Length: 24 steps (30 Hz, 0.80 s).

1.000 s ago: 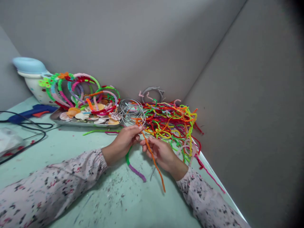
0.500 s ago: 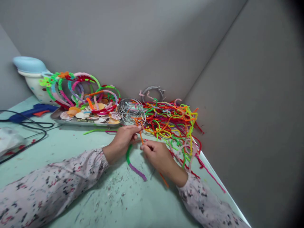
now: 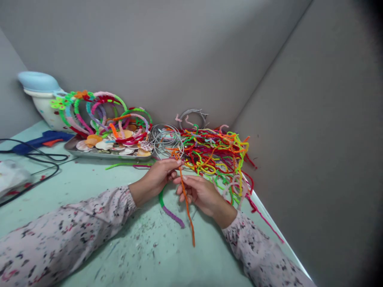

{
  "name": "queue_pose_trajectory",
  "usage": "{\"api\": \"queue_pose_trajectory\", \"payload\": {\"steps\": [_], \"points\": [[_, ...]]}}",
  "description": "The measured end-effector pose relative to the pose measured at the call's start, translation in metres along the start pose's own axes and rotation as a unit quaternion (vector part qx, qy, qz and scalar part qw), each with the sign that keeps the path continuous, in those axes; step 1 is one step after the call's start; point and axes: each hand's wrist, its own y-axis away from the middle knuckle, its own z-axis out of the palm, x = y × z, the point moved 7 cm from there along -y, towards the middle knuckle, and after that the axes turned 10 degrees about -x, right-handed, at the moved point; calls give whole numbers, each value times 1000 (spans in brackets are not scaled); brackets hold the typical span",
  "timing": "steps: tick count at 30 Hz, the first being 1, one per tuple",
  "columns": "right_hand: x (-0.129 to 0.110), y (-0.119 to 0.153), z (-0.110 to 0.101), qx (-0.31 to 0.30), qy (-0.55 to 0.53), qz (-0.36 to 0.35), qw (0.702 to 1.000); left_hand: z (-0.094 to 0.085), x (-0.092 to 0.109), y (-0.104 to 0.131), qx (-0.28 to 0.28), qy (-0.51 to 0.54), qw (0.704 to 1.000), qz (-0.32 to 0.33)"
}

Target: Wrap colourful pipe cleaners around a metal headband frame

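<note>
Fingers of left hand [image 3: 157, 175] closed in pinch on upper part of orange pipe cleaner [image 3: 189, 217]. Strand's long axis drops from pinch toward half past five, passing in front of right hand [image 3: 203, 195]. Right fingers half-curled at strand's upper stretch, nearer loose end than left; whether they grip it, cannot tell. Green-and-purple band [image 3: 170, 216] toward seven, upper end hidden. Wire hoops [image 3: 167, 140] at eleven, pipe-cleaner pile [image 3: 209, 153] between two and three, shell tray [image 3: 104, 156] near ten, all on counter [image 3: 143, 255].
</note>
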Motion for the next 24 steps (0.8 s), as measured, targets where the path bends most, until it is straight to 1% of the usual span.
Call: {"api": "queue_pose_trajectory", "payload": {"steps": [4,6,8,9,11,14,19,21,24], "points": [[-1,0,0,20,58,1,998,-1,2,3,17,-33,999,10],[-2,0,0,44,114,4,992,-3,4,5,39,-54,998,14],[-5,2,-1,75,184,0,980,-4,4,6,56,-75,996,14],[-7,2,0,85,213,-2,973,-4,4,6,56,-83,995,11],[-8,3,3,81,238,-4,968,-1,1,5,42,-86,995,4],[-7,1,5,71,203,-8,977,3,-4,4,7,-75,997,-9],[-6,-2,-5,85,109,-16,990,10,-8,4,-43,-60,997,-12],[-3,-2,-7,76,65,-11,995,9,-5,3,-42,-41,998,-4],[3,-2,-7,55,5,0,998,6,-1,2,-25,-6,1000,-5]]}}
